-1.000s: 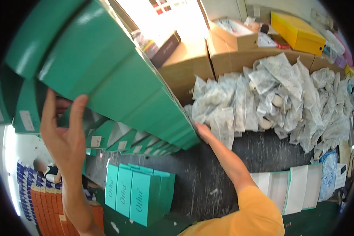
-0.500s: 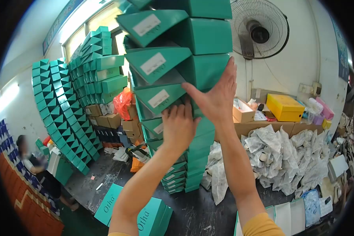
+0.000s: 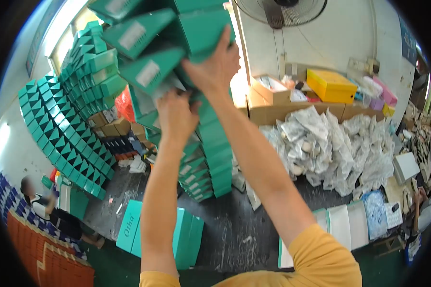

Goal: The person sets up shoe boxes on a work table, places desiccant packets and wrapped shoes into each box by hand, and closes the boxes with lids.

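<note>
A tall stack of green boxes [image 3: 215, 143] with half-raised lids and white labels stands on the dark table. My left hand [image 3: 177, 112], its fingers bent inward, is at the front opening of a box in the stack; what its fingers hold there is hidden. Higher up, my right hand [image 3: 215, 62] lies spread against the right side of the boxes, thumb towards the front. Below my forearms, closed green boxes with dark lettering [image 3: 189, 237] lie near the table's front edge.
Wrapped items [image 3: 321, 143] lie in a pile at the right, before cartons with a yellow box [image 3: 331, 86]. Open white-lined boxes [image 3: 340, 227] sit at the front right. More green stacks [image 3: 64, 138] stand left. One person [image 3: 43, 205] is left, another [image 3: 424, 210] right.
Both hands have moved up and left in the view, along with the stack. The upper boxes now lean more to the left in the view. The second person has come into view at the right.
</note>
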A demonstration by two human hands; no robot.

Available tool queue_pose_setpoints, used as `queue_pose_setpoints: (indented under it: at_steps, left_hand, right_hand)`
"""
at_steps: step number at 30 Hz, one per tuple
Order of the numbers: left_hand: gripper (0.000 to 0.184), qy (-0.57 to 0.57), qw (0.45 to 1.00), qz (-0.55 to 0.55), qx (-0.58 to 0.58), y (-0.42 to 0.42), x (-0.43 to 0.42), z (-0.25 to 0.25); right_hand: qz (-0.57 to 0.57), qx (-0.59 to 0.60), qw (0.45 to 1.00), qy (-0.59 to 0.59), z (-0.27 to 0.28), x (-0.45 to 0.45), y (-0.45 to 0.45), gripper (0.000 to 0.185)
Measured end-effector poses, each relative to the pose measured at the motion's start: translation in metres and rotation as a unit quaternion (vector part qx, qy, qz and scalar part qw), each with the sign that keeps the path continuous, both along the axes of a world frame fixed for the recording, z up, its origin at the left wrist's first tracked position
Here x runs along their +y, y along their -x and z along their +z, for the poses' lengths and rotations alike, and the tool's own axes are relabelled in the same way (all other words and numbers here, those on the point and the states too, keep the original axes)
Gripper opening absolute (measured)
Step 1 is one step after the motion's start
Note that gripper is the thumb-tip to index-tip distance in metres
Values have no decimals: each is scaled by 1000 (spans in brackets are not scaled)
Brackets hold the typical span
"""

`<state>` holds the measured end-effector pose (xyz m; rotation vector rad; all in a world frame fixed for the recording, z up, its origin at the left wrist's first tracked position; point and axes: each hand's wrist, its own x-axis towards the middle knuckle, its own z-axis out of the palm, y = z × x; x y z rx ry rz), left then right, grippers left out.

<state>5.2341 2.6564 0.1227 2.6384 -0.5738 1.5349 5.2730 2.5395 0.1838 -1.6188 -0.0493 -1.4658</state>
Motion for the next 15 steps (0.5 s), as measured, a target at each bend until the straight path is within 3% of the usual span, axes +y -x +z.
queue_pose_setpoints:
  at_steps: [2,4,6,8,11,12,14,15]
  left_hand:
    - [28,24,1000,4,13,0,-2,2]
    - [25,22,1000,-5,-4,-1,-3,-1]
    - [26,6,1000,8,-15,2,-7,-2]
    - [32,-12,998,59,3,8,-16,1]
    - [40,-33,990,50,-130,20,-48,-14]
    - [40,-28,990,56,-127,20,-62,-27]
    - [40,-23,983,-69,-171,12,-92,-63]
    - [43,-10,984,-134,-119,4,-110,-89]
  right_hand:
    - [-36,45,998,8,33,-35,30,109]
    - [45,47,998,-1,64,-92,56,118]
    - [164,-56,985,-17,63,-148,63,105]
    - [187,-75,979,-4,49,-216,70,96]
    - [205,-64,977,-1,13,-319,74,84]
    - [205,-56,977,-2,-1,-349,75,79]
    - [199,-37,979,-14,-33,-402,77,71]
    - [192,-30,981,-20,-52,-419,76,67]
